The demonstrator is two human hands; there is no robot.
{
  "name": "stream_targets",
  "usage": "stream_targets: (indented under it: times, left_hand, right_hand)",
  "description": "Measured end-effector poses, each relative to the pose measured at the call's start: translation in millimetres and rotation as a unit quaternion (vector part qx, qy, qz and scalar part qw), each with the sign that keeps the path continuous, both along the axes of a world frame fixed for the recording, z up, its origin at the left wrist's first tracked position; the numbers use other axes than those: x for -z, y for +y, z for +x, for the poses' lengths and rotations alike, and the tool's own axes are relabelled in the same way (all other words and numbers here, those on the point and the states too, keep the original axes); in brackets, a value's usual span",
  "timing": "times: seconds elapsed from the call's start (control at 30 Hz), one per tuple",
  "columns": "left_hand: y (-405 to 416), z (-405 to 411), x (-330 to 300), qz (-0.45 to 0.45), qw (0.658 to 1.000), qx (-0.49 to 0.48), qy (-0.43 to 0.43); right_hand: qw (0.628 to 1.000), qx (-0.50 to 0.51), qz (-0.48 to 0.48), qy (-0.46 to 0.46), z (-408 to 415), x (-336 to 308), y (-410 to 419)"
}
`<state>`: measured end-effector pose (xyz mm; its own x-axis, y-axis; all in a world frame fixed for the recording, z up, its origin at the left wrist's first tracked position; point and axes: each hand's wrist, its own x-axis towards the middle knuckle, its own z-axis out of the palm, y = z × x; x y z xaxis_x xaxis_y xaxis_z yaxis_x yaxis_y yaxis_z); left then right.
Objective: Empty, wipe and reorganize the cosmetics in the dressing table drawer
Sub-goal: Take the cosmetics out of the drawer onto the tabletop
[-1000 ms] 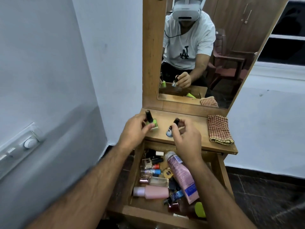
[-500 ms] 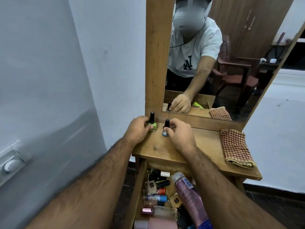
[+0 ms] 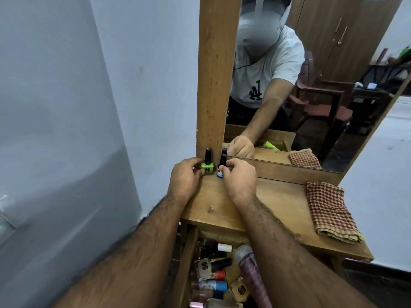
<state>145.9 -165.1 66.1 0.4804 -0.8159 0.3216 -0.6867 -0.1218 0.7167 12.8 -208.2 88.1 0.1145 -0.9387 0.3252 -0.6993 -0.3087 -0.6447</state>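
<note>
Left hand [image 3: 184, 178]: grip clamped on a green nail polish bottle [image 3: 207, 167], square-bodied, tall black cap, black hexagonal logo on the front; lettering not legible. Right hand [image 3: 239, 181]: grip pinched on a small bottle [image 3: 221, 168] with black cap and blue-and-white label, text too small to read. Both bottles stand upright on the wooden worktop [image 3: 266, 203], at its back left corner, against the mirror frame [image 3: 216, 74]. A folded red-and-cream checked cloth [image 3: 329, 212], coarse weave, lies at the worktop's right. Below, the open drawer [image 3: 186, 267] holds mixed cosmetics lying flat: a beige square bottle [image 3: 203, 267] bearing the same hexagonal logo, a blue-labelled bottle [image 3: 211, 286], a tall pink translucent bottle [image 3: 251, 272].
</note>
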Motion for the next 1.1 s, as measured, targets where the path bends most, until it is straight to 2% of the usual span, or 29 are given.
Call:
stream_targets:
  times: [0.47,0.63,0.77,0.93,1.1]
  left_hand:
    - [1,6,-1,0.005,1.000,-0.013,0.011]
    - [30,-10,-11,-0.052,0.998,-0.039,-0.015]
    - [70,-35,-11,-0.078,0.997,-0.011,-0.026]
    - [118,-61,0,-0.058,0.998,0.017,-0.022]
    - [150,-82,13,0.008,0.999,0.039,-0.025]
  right_hand:
    - [1.000,0.014,0.009,-0.013,4,3,5]
    - [0.995,-0.003,-0.074,-0.062,-15,0,24]
    - [0.989,-0.035,-0.122,-0.078,-41,-4,53]
    - [0.992,-0.030,-0.101,-0.066,-68,4,92]
    - [0.995,-0.047,-0.054,-0.069,-87,29,133]
